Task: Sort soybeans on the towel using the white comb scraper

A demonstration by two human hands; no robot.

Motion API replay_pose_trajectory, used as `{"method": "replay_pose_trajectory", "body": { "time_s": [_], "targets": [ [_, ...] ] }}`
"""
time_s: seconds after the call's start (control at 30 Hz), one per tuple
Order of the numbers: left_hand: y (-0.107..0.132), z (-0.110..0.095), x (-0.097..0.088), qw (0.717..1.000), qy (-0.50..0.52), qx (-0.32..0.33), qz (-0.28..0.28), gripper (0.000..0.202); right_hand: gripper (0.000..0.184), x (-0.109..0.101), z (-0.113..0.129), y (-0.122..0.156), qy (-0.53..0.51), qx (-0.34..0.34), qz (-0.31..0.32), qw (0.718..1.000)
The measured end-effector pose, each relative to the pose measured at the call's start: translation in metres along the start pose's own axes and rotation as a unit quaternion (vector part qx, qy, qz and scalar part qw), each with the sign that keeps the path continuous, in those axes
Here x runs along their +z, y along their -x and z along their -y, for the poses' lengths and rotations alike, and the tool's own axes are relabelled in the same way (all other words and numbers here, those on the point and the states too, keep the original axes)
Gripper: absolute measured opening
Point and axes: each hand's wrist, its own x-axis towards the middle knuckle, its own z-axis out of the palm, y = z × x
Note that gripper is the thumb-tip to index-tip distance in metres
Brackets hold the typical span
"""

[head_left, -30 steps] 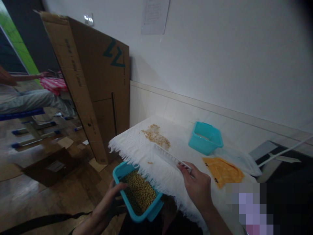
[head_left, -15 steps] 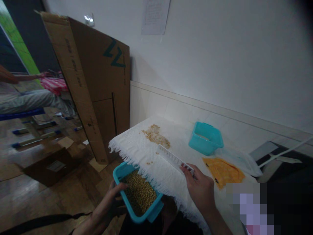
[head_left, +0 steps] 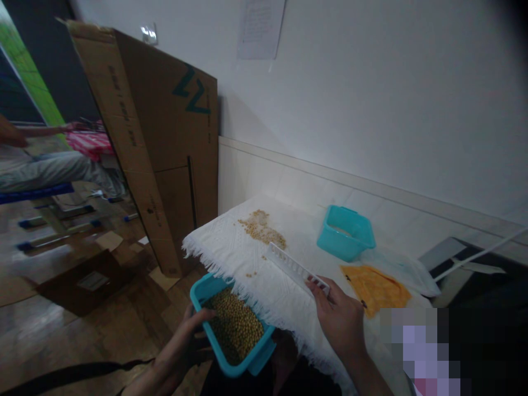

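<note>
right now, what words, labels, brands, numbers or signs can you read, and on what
No text reads clearly.
Tall brown cardboard box: teal angular logo, no legible letters; side print too blurred.
White paper sheet on white wall: lines too faint to read.
Pale rectangular label on low brown cardboard box: too blurred.

White wall (head_left: 371, 99), brown wood-look floor (head_left: 119, 330)

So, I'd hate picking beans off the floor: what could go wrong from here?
The left hand holds the blue container of beans by one side; if it tips, beans could spill onto the floor.
The white strip in the right hand ends near the pile on the cloth; a hard push might scatter it.
Loose beans near the cloth's fringe might roll off, missing the container.
</note>
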Motion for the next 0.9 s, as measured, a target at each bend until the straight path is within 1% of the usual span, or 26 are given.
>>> {"method": "replay_pose_trajectory", "body": {
  "time_s": [0.13,0.23,0.33,0.5,0.6,0.73,0.8,0.9],
  "targets": [
    [-0.001,0.001,0.001,1.000,0.005,0.004,-0.002,0.092,0.069,-0.004,0.007,-0.002,0.003,-0.030,0.009,1.000],
    [-0.002,0.002,0.000,1.000,0.002,0.000,-0.003,0.100,0.070,-0.009,0.016,-0.004,0.004,-0.057,0.012,0.998],
    [-0.002,0.002,-0.001,1.000,-0.001,-0.002,-0.001,0.104,0.066,-0.013,0.025,-0.005,-0.016,-0.076,0.023,0.997],
    [0.000,0.000,-0.001,1.000,0.000,-0.010,0.005,0.095,0.057,-0.014,0.037,-0.004,-0.049,-0.089,0.028,0.994],
    [0.000,-0.001,-0.001,1.000,0.004,-0.003,0.001,0.090,0.055,-0.015,0.048,-0.003,-0.059,-0.114,0.026,0.991],
    [-0.001,0.000,-0.002,1.000,0.011,-0.001,0.000,0.091,0.055,-0.019,0.060,-0.001,-0.067,-0.142,0.043,0.987],
    [-0.002,0.001,-0.003,1.000,0.011,0.000,0.004,0.093,0.055,-0.021,0.060,-0.002,-0.063,-0.144,0.042,0.987],
    [-0.002,0.001,-0.002,1.000,0.006,-0.004,-0.002,0.090,0.055,-0.021,0.049,-0.009,-0.030,-0.143,0.003,0.989]
  ]
}}
